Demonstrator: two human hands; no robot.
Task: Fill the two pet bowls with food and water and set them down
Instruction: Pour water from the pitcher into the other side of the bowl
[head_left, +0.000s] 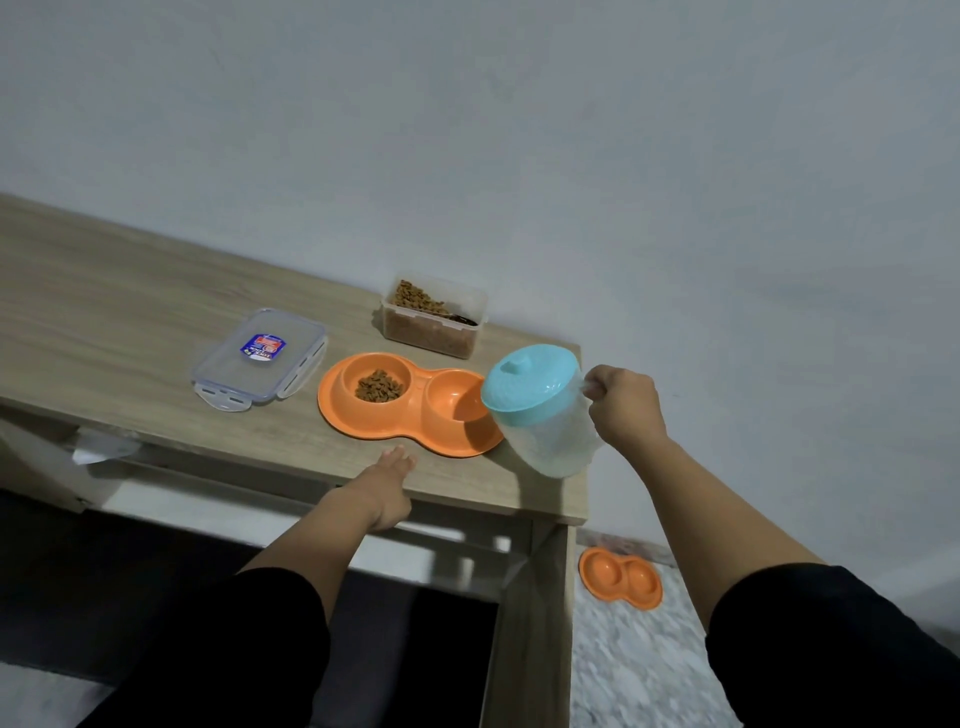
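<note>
An orange double pet bowl (358, 423) lies on the wooden table (130, 312). Its left cup holds brown kibble (379, 387); the right cup (453, 402) looks bare inside. My right hand (623, 410) grips the handle of a clear jug with a turquoise lid (530, 395), tilted toward the right cup at the table's right end. My left hand (392, 486) rests flat on the table's front edge, just in front of the bowl, fingers straight. A second orange double bowl (621, 574) lies on the floor to the right of the table leg.
An open clear box of kibble (434, 327) with a dark scoop in it stands against the wall behind the bowl. Its clear lid (260, 358) lies flat to the left. White wall runs behind; pale speckled floor lies at lower right.
</note>
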